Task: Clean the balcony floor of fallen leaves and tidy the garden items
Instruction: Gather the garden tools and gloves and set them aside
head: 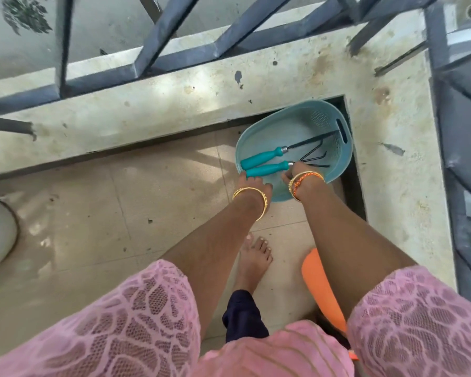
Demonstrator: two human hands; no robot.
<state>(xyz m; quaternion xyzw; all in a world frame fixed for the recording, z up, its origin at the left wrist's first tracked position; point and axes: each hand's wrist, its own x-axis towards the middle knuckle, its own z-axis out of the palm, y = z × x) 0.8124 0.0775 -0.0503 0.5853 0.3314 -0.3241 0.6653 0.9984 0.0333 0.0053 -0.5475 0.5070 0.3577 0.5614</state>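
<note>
A teal plastic basket [283, 131] sits on the tiled balcony floor [120, 213], pushed into the far right corner where the stained concrete ledge [174, 85] turns, below a grey metal railing [152, 42]. Two garden hand tools lie inside it, side by side with their teal handles pointing left: a small rake [291, 146] farther off and a pronged cultivator [278, 167] nearer. Both hands reach down to the basket's near rim, just beside each other but apart. The left hand [252, 183] grips the rim at the butt end of the cultivator's handle, its fingers curled over the edge. The right hand [292, 172] is inside the basket at the metal neck of the cultivator; its fingers are hidden behind the wrist and bangles, so I cannot tell whether it holds the tool. A bare foot [253, 257] stands on the tiles near the basket, and an orange object [321, 289] shows under the right forearm.
</note>
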